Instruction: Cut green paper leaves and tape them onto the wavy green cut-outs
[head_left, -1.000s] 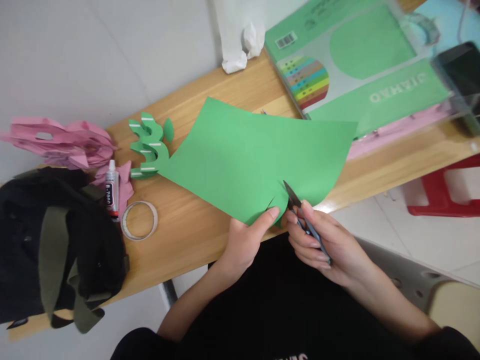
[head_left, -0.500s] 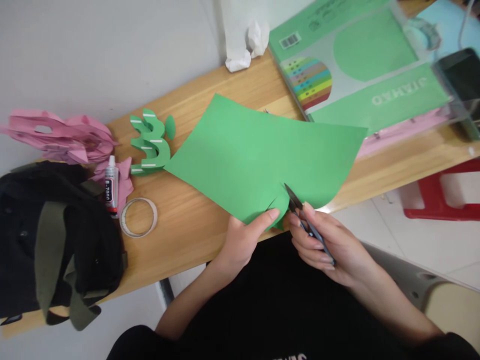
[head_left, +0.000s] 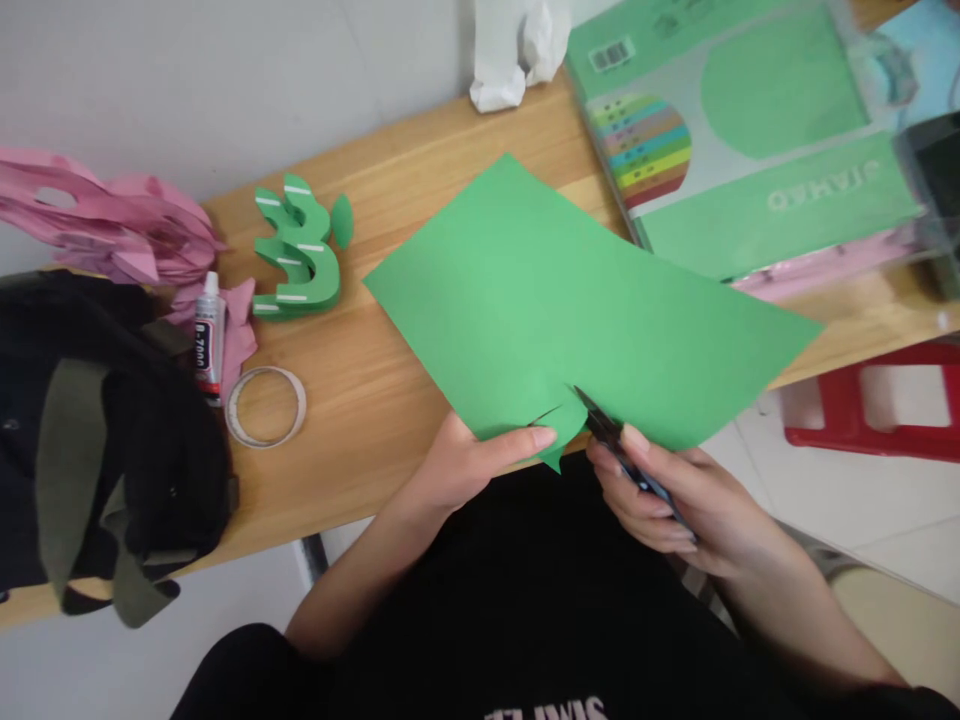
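A large green paper sheet [head_left: 570,310] lies over the near edge of the wooden table [head_left: 360,420]. My left hand [head_left: 469,465] pinches the sheet's near edge, thumb on top beside a short cut. My right hand [head_left: 679,500] is closed round small dark scissors [head_left: 611,440]. The blades bite into the sheet's near edge, just right of my left thumb. A small flap of green paper hangs between the two hands.
A green paper cactus [head_left: 300,255], a glue tube [head_left: 208,335], a tape ring [head_left: 265,405] and pink paper scraps [head_left: 112,225] lie at the left. A black bag [head_left: 97,440] covers the left end. A coloured paper pack [head_left: 742,130] sits far right, a red stool [head_left: 877,410] below.
The green sheet has turned clockwise, its right corner swinging out toward the right and nearer. Both hands keep their grip, and the scissors stay in the cut.
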